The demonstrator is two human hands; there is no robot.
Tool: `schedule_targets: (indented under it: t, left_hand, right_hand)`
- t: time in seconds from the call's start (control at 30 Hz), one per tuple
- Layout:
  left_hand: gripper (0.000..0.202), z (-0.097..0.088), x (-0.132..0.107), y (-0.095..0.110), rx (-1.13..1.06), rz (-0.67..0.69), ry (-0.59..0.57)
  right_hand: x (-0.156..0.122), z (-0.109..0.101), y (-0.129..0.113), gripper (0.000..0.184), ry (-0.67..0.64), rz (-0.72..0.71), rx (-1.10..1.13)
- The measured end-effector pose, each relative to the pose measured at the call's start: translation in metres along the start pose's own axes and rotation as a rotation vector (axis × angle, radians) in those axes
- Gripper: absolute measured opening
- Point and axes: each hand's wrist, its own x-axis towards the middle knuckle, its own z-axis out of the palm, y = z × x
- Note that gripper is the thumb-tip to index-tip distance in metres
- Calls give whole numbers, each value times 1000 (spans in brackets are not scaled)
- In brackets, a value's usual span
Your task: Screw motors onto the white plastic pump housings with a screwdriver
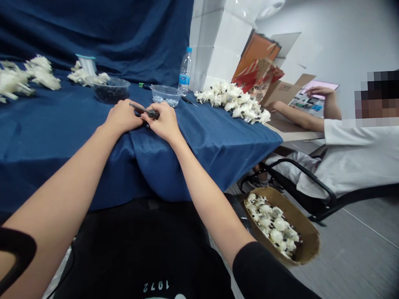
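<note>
The left hand and the right hand meet just above the table, both closed around a slim dark tool, its thin tip pointing left (the fingers cover most of it, so its exact kind is hard to tell). It is held over a rumpled navy-blue satin cloth. Just ahead sit a round clear plastic bowl of small silvery parts and a larger clear plastic bowl of small dark pieces. Beside them stands a clear plastic water bottle with a blue cap. A heap of white moulded pieces flecked with black lies at the cloth's far right, and more white moulded pieces lie at far left. A shallow brown cardboard tray of similar white-and-black pieces sits low, beyond the right forearm. To the right, a seated co-worker in a white T-shirt rests both forearms on the table near a flattened cardboard box
</note>
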Motion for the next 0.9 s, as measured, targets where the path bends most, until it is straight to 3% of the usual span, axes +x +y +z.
schedule_targets:
  t: [0.9]
  left_hand:
    - [29, 4, 3, -5, -8, -1, 2]
  right_hand:
    - [0, 0, -1, 25, -10, -3, 5]
